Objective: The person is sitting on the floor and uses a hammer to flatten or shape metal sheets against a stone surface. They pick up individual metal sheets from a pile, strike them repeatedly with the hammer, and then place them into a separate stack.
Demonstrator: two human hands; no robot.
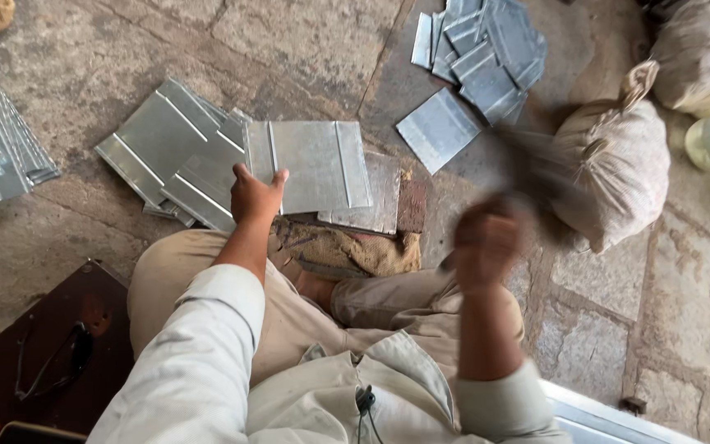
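Nearest to me are my pale sleeves and my folded knees in tan trousers. My left hand (255,196) reaches out to the metal sheet (315,164), fingers clamped together on its near left corner with the thumb on top. That sheet is dull grey, roughly rectangular, with a raised fold running along each short side, and it lies flat on a block wrapped in brown sacking (347,247) just beyond my knees. My right hand (486,240) is raised to the right of it, closed round a dark tool (536,168) that is too blurred to make out. Left of the sheet lies a loose stack of similar sheets (170,152) on the stone floor (306,41); another pile (478,57) sits farther off, with a tied sack (618,164) at right.
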